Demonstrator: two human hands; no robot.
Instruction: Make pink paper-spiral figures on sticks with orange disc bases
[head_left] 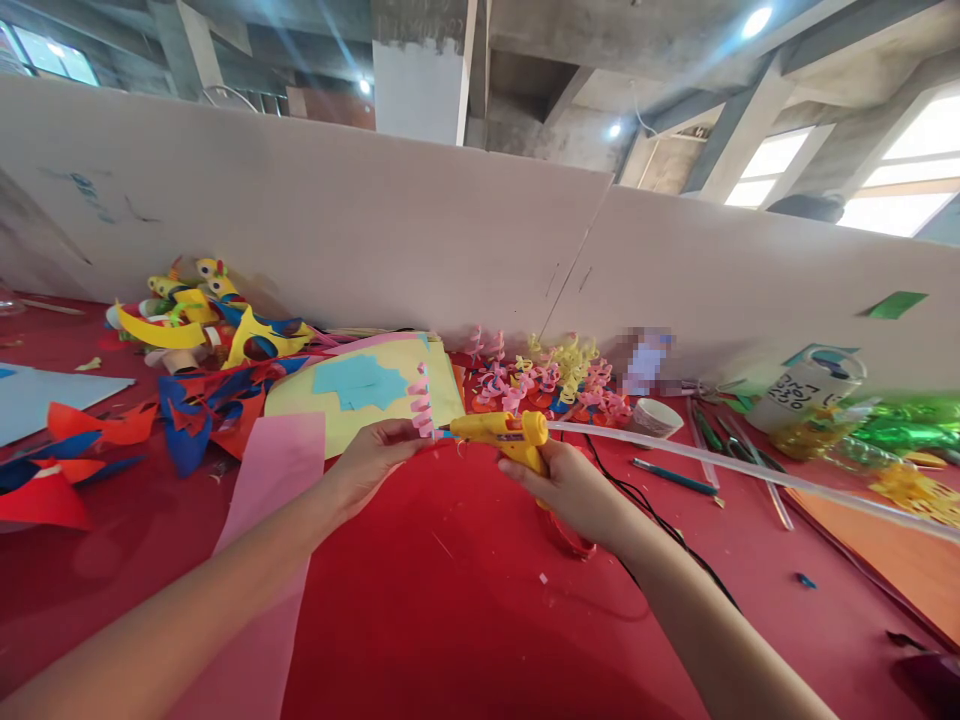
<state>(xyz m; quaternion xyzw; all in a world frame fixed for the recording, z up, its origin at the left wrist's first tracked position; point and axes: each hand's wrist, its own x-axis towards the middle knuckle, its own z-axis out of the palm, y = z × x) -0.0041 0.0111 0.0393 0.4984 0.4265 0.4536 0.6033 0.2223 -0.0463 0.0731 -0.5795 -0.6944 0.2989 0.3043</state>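
Observation:
My right hand grips a yellow hot glue gun by its handle, with a long clear glue stick running out of its back to the right. The gun's blue-ringed nozzle points left and meets the base of a pink paper spiral. My left hand pinches that spiral near its lower end, holding it upright. Whether the nozzle tip touches the paper I cannot tell. Behind the gun stand several curled pink and yellow paper pieces on the red table.
Yellow sheets with light-blue paper pieces and a pink sheet lie left. Cut red and blue paper is farther left. A tape roll, a teal pen, black cord and a white can are right.

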